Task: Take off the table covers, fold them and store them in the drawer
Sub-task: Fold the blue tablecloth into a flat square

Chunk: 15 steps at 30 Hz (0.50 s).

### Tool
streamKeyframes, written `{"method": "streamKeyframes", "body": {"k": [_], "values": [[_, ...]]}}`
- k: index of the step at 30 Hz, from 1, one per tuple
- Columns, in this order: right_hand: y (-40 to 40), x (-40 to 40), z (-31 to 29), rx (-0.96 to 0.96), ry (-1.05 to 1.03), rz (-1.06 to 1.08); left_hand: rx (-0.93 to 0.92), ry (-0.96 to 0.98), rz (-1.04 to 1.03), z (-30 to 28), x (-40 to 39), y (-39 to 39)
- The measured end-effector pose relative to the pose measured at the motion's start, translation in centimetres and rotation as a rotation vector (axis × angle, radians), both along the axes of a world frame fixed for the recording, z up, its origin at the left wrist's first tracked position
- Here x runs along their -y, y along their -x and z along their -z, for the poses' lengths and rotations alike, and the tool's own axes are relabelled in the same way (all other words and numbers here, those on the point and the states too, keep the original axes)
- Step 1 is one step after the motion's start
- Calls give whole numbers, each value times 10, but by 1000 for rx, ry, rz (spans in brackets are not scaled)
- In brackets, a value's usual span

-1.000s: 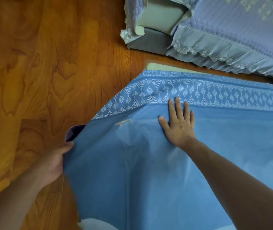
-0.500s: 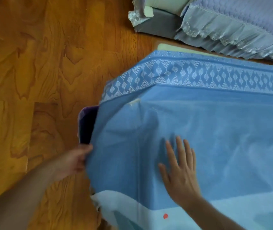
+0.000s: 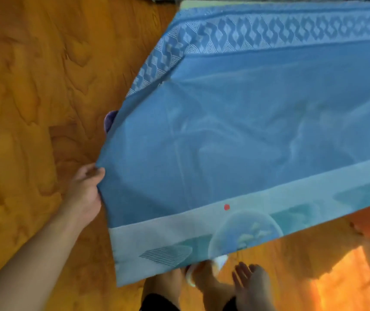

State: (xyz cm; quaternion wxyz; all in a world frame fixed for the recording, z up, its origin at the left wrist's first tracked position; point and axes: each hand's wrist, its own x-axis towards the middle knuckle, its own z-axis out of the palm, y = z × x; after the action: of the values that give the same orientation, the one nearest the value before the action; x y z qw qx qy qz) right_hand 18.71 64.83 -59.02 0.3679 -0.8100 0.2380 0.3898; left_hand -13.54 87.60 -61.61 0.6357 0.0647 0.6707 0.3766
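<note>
Blue woven table cover (image 3: 247, 131) with a diamond-patterned border along its far edge and a pale band printed with teal shapes and a small red dot along its near edge fills most of the view, spread over the surface beneath it and hanging off the near side above the orange-brown wooden floor (image 3: 33, 86). At the cover's left edge, about midway along it, the left hand (image 3: 85, 189) pinches the cloth, thumb on top and fingers curled under the fold, with the bare forearm running away from the cover toward the lower left corner. Cloth around that grip is drawn into slanting creases that run toward the middle of the cover. Just beyond the cover's left edge, farther up than the gripping hand, a small purple object (image 3: 110, 120) peeks out from under the fabric; what it is cannot be told. Below the cover's near edge, the right hand (image 3: 251, 286) hangs apart from the cloth with fingers straight and loosely spread, holding nothing. Beside that hand, also below the near edge, a bare foot in a white slipper (image 3: 204, 272) stands on the floor, partly hidden by the hanging pale band.
</note>
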Motion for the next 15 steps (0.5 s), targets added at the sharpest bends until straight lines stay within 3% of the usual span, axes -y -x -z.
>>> {"method": "streamKeyframes", "body": {"k": [3,7,10,15], "values": [[37,14,-6,-323,-146,224,151,54,73,-28,0,4],[106,24,-19,-590,-308,136,250,83,133,-46,7,8],[151,21,-27,-652,-439,118,262,81,110,-60,13,5],[196,16,-29,-591,-383,222,226,69,159,-91,12,-3]]}}
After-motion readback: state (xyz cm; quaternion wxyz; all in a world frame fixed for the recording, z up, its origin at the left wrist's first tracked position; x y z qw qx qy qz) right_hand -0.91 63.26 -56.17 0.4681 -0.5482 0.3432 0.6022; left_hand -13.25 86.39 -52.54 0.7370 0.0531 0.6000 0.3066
